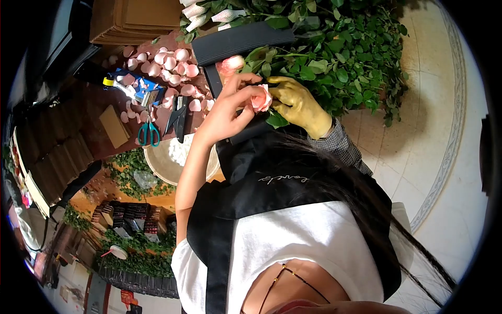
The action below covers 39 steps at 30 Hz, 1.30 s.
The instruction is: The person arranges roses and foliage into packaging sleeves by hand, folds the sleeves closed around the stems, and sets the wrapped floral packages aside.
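A pale pink rose is between my two hands, its bloom facing left. My right hand, in a yellow glove, is closed around the rose just beneath the bloom; the stem is mostly hidden. The bare thumb and fingers of my left hand are curled at the petals on the bloom's left side. A green leaf sticks out below the gloved fingers. Just above my hands, another pink rose lies by a black ridged pad.
Leafy stems spread over the table's right side. Loose pink petals litter the left, near teal-handled scissors, a black stapler and a blue box. A bowl with white contents sits below the table edge. Cardboard is stacked at upper left.
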### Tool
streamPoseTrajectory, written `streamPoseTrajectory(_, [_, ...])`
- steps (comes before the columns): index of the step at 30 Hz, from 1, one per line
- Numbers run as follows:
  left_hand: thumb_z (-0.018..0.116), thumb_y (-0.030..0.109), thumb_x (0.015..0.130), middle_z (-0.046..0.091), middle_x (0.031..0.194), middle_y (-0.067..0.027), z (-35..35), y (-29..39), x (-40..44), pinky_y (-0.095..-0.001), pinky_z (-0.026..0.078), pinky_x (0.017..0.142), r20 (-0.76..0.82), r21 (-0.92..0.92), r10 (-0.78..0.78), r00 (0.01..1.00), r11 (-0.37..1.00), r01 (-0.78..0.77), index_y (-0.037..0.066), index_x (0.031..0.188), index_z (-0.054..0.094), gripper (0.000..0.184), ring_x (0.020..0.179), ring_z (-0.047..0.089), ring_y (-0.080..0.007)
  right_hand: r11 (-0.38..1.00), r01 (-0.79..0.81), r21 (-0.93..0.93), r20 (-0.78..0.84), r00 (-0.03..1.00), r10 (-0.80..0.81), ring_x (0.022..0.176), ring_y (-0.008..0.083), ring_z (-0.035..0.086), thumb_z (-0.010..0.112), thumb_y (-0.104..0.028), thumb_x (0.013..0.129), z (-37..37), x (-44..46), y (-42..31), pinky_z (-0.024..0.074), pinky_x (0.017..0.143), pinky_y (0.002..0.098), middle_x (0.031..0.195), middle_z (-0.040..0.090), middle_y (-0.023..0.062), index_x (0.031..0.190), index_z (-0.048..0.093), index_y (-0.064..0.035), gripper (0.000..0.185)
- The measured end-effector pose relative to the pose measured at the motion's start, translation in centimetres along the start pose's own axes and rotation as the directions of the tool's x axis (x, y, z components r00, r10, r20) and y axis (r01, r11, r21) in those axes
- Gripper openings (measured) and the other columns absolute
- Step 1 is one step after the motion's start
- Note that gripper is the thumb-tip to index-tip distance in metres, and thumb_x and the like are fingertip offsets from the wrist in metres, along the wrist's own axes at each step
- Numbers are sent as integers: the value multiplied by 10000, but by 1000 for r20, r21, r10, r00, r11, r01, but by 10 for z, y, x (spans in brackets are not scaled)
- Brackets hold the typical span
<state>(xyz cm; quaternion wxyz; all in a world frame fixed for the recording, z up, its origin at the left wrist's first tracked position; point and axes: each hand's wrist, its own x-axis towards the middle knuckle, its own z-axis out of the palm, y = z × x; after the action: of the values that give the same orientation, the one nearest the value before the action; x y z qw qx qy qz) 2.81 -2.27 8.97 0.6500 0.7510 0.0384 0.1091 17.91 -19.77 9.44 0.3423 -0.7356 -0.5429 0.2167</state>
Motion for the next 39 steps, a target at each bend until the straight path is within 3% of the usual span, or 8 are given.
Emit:
streamPoseTrajectory(1, [560,-54,788,513,1253,-137,-1,1,1,-329,529,847,-24,72,62,998,996,-60,24,1082,640,315,1044,581,-261,1000,-3,-2,0,1000,3,1121,323,627,745,-51,731,-1,0,1,471,1017,440,979,717,84,1119,718,-124,395])
streamPoseTrajectory(4, [561,-57,788,510,1244,-130,-2,8,-3,-313,546,814,-75,106,22,997,994,-14,21,1078,637,309,1023,594,-256,997,-36,65,32,999,34,1124,333,622,737,-67,746,0,-1,2,474,1011,448,931,704,95,1115,720,-123,374])
streamPoseTrajectory(11, [565,28,848,539,1163,-144,-23,7,-2,-339,475,883,76,214,100,992,970,-114,-19,957,625,132,1058,554,-297,1000,-23,-9,34,999,23,1125,359,623,715,-7,738,1,1,4,491,994,458,931,685,124,1114,716,-106,389])
streamPoseTrajectory(16, [663,34,869,564,1147,-116,-17,2,-7,-365,464,935,24,245,-10,1000,969,4,-26,962,681,112,1053,574,-276,1000,19,-5,13,1000,-19,1128,356,625,702,17,737,-1,-1,5,497,995,456,950,692,119,1098,706,-91,376])
streamPoseTrajectory(21, [824,86,727,608,1076,-81,-20,4,-5,-379,474,914,52,287,42,998,956,-55,20,916,682,245,1054,593,-281,1000,16,-12,-3,1000,-16,1121,350,629,716,-7,740,1,0,5,495,998,455,972,705,115,1063,711,-87,333])
streamPoseTrajectory(24, [828,79,704,616,1071,-85,-17,15,-1,-394,482,892,-17,359,-2,1000,933,7,31,942,681,285,1020,609,-289,1000,-14,-25,25,1000,14,1123,348,627,731,-40,745,0,4,0,497,990,455,946,706,111,1066,719,-94,326])
streamPoseTrajectory(28, [812,93,705,631,1053,-51,-20,24,0,-384,493,806,-7,527,107,994,845,-87,80,1009,715,319,943,618,-271,999,-40,-5,27,999,40,1125,343,627,729,-44,756,1,1,3,498,981,452,920,702,109,1085,719,-114,337])
streamPoseTrajectory(39, [760,64,759,641,1069,-46,-15,23,-2,-386,487,784,-106,603,182,978,793,-83,66,943,726,187,917,609,-282,999,-30,-20,10,1000,30,1061,338,645,758,-111,782,1,3,0,489,996,460,858,683,100,1107,720,-139,328])
